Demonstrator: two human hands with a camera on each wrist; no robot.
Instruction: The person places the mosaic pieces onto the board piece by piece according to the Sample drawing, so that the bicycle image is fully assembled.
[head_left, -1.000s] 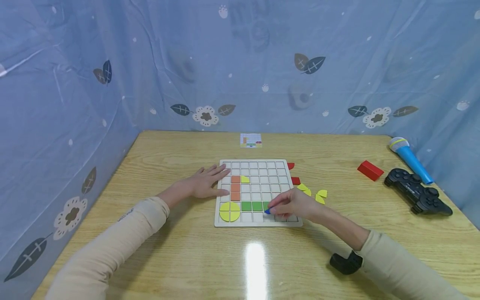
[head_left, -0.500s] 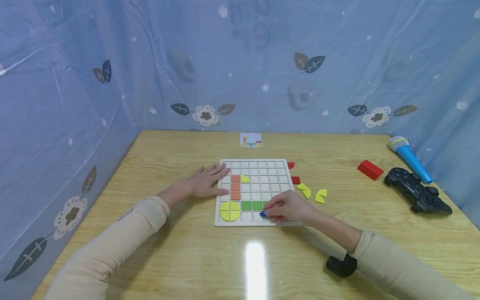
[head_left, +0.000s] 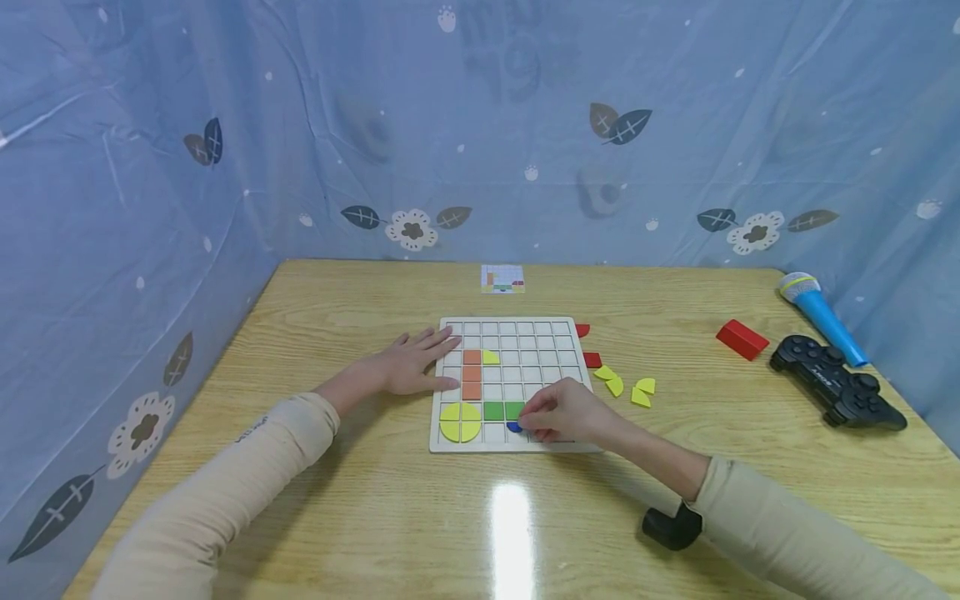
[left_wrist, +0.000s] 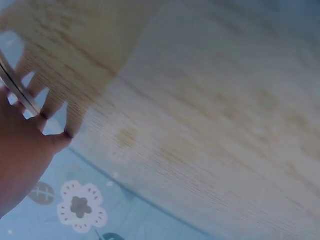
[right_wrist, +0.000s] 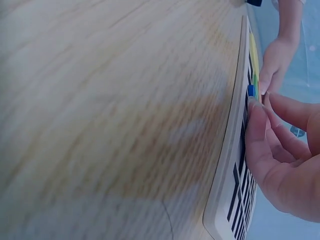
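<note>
A white grid board [head_left: 528, 343] lies on the table. My left hand [head_left: 411, 367] rests, fingers spread, on its left edge. My right hand [head_left: 562, 412] pinches a small blue rounded piece [head_left: 513, 427] over the bottom row, just under the green squares [head_left: 493, 411]. In the right wrist view, the thumb and fingertips grip the blue piece [right_wrist: 251, 90] right at the board's surface. Four yellow quarter pieces form a circle [head_left: 460, 422] at the lower left. Orange tiles [head_left: 472, 375] stand in a column above, beside a single yellow piece [head_left: 490, 357]. The right hand hides the lower right cells.
Loose yellow pieces [head_left: 641, 393] and red pieces [head_left: 592, 360] lie right of the board. A small pattern card [head_left: 502, 279] is behind it. Farther right are a red block [head_left: 742, 340], a black game controller [head_left: 836, 383] and a blue toy microphone [head_left: 821, 317].
My right hand has moved left along the bottom row with the blue piece, bringing it under the green squares. My left hand has stayed in place.
</note>
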